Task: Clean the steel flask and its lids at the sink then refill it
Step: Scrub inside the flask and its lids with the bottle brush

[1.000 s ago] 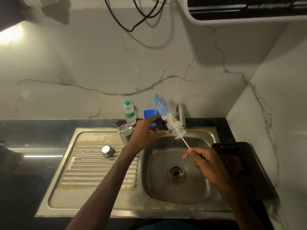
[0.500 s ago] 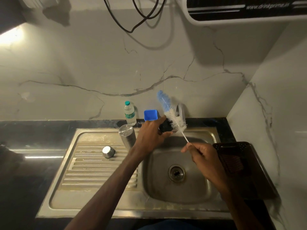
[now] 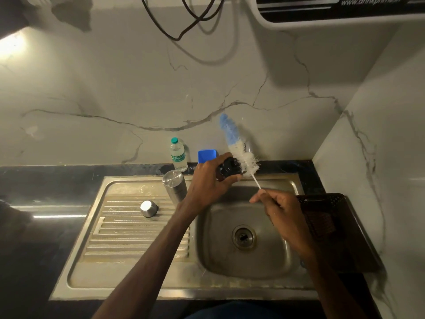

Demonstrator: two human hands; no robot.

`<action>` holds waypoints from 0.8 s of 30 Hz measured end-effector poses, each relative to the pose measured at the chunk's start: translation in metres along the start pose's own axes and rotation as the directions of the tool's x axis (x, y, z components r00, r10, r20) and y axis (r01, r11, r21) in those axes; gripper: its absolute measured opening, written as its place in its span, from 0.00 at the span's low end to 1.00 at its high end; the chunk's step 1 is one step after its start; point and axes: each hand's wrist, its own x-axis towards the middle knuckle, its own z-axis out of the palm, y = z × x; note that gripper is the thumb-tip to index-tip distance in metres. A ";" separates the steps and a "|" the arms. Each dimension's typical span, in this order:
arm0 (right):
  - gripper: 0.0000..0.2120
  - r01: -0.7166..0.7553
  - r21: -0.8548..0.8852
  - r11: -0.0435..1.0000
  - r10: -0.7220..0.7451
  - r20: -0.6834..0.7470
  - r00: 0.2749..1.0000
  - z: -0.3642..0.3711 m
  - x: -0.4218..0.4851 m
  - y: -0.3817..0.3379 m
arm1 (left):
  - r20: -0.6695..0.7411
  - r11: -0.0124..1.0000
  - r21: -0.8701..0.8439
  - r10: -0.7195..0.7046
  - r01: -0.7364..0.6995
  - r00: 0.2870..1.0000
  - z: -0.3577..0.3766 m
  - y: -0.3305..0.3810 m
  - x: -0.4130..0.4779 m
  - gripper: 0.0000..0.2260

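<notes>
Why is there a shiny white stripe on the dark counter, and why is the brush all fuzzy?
Head view: the stripe is glare on the black counter, probably from the bright patch at upper left. Head view too: the bottle brush in the right hand, by the left hand's black lid, looks smeared, likely motion blur; the steel flask and steel lid look crisper.

Text notes:
- Wall-mounted appliance (image 3: 333,19), top right of view – black front panel (image 3: 299,9) carries white italic web address "www.drinkprime.in". Upper edge of letters clipped by frame, still readable. Printed once, toward panel's right part.
- Small plastic bottle (image 3: 178,155), green cap, upright on dark surface (image 3: 69,178) by back wall, just left of blue box (image 3: 207,155) – green band label (image 3: 178,158) with pale script word. First letter looks like "S", rest too small and blurred to read.
</notes>
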 end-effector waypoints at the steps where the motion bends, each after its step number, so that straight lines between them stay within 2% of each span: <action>1: 0.12 0.006 -0.009 1.000 -0.005 0.027 1.000 0.000 -0.003 0.001 | -0.009 1.000 -0.016 -0.007 0.007 1.000 -0.002 0.000 0.001 0.24; 5: 0.13 0.017 -0.017 1.000 -0.016 0.068 0.998 0.001 -0.015 0.006 | -0.051 0.997 -0.008 -0.077 0.076 0.996 -0.008 -0.006 0.005 0.28; 10: 0.13 0.010 -0.021 1.000 -0.009 0.038 0.999 -0.001 -0.001 0.008 | 0.044 0.999 0.018 0.033 -0.034 0.998 -0.005 0.000 0.002 0.24; 14: 0.13 0.020 -0.020 1.000 -0.018 0.074 0.997 -0.003 -0.008 0.008 | 0.025 0.993 -0.114 -0.007 0.010 1.000 -0.024 -0.007 0.014 0.22; 20: 0.13 0.031 -0.033 0.999 -0.030 0.029 0.999 -0.001 0.001 0.012 | 0.098 0.992 -0.120 0.055 -0.043 0.994 -0.016 -0.003 0.001 0.22; 22: 0.13 0.037 -0.033 0.999 -0.036 0.030 0.999 -0.001 0.003 0.011 | 0.065 0.991 -0.119 0.061 -0.053 0.996 -0.017 -0.003 0.003 0.22; 24: 0.13 0.034 -0.027 0.999 -0.033 0.042 0.999 -0.002 -0.001 0.014 | -0.018 0.984 -0.177 0.007 -0.010 1.000 -0.027 -0.005 0.010 0.19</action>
